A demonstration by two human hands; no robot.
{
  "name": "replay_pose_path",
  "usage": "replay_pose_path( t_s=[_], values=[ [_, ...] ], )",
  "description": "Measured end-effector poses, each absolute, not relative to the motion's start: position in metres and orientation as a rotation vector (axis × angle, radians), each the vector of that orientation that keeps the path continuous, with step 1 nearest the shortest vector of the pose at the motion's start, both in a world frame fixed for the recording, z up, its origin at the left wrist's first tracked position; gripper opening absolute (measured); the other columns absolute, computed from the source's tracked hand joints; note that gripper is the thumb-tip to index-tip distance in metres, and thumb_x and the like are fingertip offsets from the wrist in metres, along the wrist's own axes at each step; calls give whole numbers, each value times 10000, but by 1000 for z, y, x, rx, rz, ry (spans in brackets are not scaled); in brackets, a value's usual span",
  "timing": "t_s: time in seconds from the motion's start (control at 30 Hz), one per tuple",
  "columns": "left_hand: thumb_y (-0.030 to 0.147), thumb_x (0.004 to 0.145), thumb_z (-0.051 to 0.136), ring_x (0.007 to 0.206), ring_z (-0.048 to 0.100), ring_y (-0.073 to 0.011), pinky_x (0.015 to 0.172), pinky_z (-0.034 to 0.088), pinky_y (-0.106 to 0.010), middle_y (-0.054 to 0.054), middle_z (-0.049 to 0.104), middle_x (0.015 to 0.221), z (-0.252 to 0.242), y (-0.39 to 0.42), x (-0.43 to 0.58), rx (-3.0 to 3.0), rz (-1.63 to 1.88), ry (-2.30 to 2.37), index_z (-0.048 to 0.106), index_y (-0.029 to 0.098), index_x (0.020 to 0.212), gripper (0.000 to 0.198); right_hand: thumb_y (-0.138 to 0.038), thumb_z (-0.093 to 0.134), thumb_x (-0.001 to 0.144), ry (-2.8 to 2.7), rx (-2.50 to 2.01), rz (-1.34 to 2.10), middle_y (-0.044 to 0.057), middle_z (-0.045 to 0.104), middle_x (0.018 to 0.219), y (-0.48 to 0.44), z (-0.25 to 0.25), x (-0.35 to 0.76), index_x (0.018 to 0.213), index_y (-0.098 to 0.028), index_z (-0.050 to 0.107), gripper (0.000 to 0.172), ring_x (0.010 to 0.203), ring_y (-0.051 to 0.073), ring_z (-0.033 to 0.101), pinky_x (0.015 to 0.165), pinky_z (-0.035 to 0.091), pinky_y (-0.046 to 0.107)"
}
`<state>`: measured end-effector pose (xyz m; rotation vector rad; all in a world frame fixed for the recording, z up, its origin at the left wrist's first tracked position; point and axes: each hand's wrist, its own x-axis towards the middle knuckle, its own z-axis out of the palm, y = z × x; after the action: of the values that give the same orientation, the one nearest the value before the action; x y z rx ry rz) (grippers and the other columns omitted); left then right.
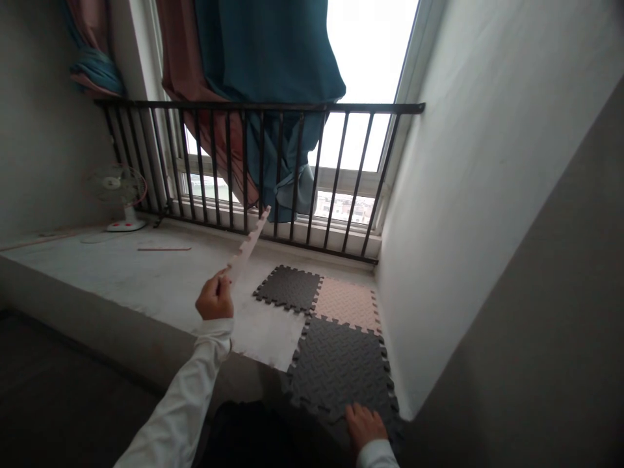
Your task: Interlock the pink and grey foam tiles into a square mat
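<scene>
A pale pink foam floor tile (247, 248) with a toothed edge is pinched in my left hand (215, 296), held up above the white ledge and seen nearly edge-on. My right hand (365, 426) rests on the near edge of a large dark grey foam tile (347, 364), fingers lying on its surface. Behind that tile, a pink foam tile (347, 303) adjoins it by the wall. To the left of the pink one lies a darker foam tile (291, 287), their toothed edges meeting.
The white ledge (97, 273) drops at its front edge to a dark floor. A black metal railing (263, 107) runs along the window, with teal and pink curtains (273, 52) behind it. A fan (121, 195) and a thin strip (164, 249) are at left. A wall (468, 162) bounds the right.
</scene>
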<state>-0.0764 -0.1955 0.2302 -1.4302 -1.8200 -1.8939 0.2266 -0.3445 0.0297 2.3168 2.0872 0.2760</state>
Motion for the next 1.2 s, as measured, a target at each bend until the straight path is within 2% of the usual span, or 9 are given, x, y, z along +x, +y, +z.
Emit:
replay_pose_path(
  t_s=[0.1, 0.23, 0.3, 0.37, 0.43, 0.53, 0.8, 1.2],
  values=[
    [319, 818, 309, 800, 540, -146, 743, 396, -234, -91, 612, 867, 186, -164, -29, -1751, -1636, -1846, 551, 135, 1024, 368, -158, 470, 658, 2074, 2348, 140, 17, 611, 872, -326, 37, 246, 887, -272, 567, 274, 829, 164, 553, 701, 393, 285],
    [200, 810, 303, 988, 486, -192, 849, 356, -302, -117, 557, 1061, 125, -134, 41, -2481, -822, -1916, 499, 146, 1104, 357, -268, 428, 727, 1951, 2517, 336, 65, 558, 1068, -272, 47, 289, 1021, -221, 542, 318, 987, 183, 496, 789, 385, 289],
    [143, 789, 309, 986, 489, -225, 835, 363, -348, -134, 559, 1046, 99, -126, 69, -2655, -430, -1956, 523, 129, 1070, 354, -341, 388, 759, 1834, 2593, 463, 109, 506, 1156, -248, 36, 307, 1094, -179, 508, 392, 1065, 213, 449, 835, 364, 324],
    [91, 757, 329, 973, 498, -245, 810, 376, -361, -149, 574, 1005, 78, -120, 88, -2713, -232, -1981, 581, 111, 968, 330, -415, 347, 769, 1756, 2624, 532, 127, 458, 1214, -235, 16, 320, 1134, -182, 482, 454, 1111, 241, 409, 857, 343, 388],
    [77, 746, 339, 963, 505, -244, 796, 383, -350, -151, 585, 982, 65, -115, 102, -2734, -173, -1993, 597, 113, 934, 321, -469, 321, 764, 1740, 2623, 548, 118, 429, 1245, -230, -4, 327, 1152, -218, 466, 485, 1128, 251, 391, 879, 306, 451],
    [111, 775, 319, 972, 502, -226, 814, 373, -340, -143, 580, 1000, 57, -102, 114, -2725, -125, -2022, 538, 144, 1055, 356, -493, 323, 753, 1758, 2603, 532, 117, 406, 1264, -232, -19, 328, 1170, -225, 451, 512, 1146, 253, 370, 926, 235, 482],
    [175, 770, 355, 976, 501, -248, 748, 412, -340, -155, 554, 1027, 55, -56, 118, -2535, 0, -2225, 546, 174, 1036, 328, -485, 348, 748, 1762, 2621, 444, 132, 387, 1274, -236, -9, 322, 1184, -190, 441, 534, 1167, 261, 338, 962, 172, 480],
    [219, 779, 349, 942, 526, -233, 709, 423, -327, -128, 594, 969, 51, -58, 133, -2458, -17, -2299, 545, 186, 988, 288, -509, 303, 761, 1799, 2663, 344, 158, 343, 1297, -238, -8, 319, 1202, -146, 419, 583, 1190, 272, 296, 985, 120, 471]
  ],
)
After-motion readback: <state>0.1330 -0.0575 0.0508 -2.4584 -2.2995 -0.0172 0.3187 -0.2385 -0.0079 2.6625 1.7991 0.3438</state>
